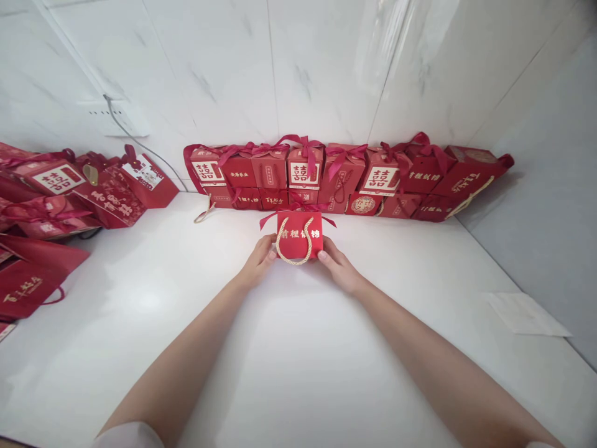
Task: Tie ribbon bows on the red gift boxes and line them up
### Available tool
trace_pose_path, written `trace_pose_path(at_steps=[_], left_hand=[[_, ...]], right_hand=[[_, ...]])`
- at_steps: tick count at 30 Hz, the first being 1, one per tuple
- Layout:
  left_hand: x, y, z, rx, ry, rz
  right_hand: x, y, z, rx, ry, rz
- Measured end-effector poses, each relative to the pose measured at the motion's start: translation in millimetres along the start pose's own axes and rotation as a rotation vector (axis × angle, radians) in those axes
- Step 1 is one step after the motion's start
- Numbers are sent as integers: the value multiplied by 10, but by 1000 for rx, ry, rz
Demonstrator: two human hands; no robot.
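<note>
Between my two hands is a small red gift box (300, 235) with gold lettering and a looped cream rope handle on its near face. A dark red ribbon sticks out behind it. My left hand (261, 260) is closed against the box's left side, and my right hand (339, 265) grips the right side, thumbs toward me. Just beyond it, two stacked layers of red gift boxes (342, 177) with ribbon bows line the wall. Whether the held box rests on the white table (298, 361) is hard to tell.
At the left lies a pile of more red gift boxes and bags (109, 196). A grey cable (140, 142) runs down from a wall socket (114, 119). A flat white paper (528, 313) lies by the grey panel (536, 205) on the right.
</note>
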State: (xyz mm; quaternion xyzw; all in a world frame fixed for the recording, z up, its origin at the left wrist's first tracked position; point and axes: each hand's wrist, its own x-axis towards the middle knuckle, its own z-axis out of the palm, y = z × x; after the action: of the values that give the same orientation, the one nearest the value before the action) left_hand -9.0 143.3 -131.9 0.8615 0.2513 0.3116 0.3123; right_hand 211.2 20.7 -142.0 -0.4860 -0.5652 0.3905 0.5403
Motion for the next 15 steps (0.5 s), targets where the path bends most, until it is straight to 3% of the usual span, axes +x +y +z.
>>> trace_pose_path(at_steps=[3, 8, 13, 15], left_hand=[[2, -49, -7, -25, -27, 48], [0, 6, 9, -26, -4, -9], [-22, 254, 84, -20, 412, -165], [-36, 353, 151, -111, 403, -143]], right_hand=[[-13, 4, -9, -27, 5, 3], [-9, 25, 2, -28, 7, -9], [40, 69, 60, 8, 242, 44], [46, 59, 86, -23, 326, 54]])
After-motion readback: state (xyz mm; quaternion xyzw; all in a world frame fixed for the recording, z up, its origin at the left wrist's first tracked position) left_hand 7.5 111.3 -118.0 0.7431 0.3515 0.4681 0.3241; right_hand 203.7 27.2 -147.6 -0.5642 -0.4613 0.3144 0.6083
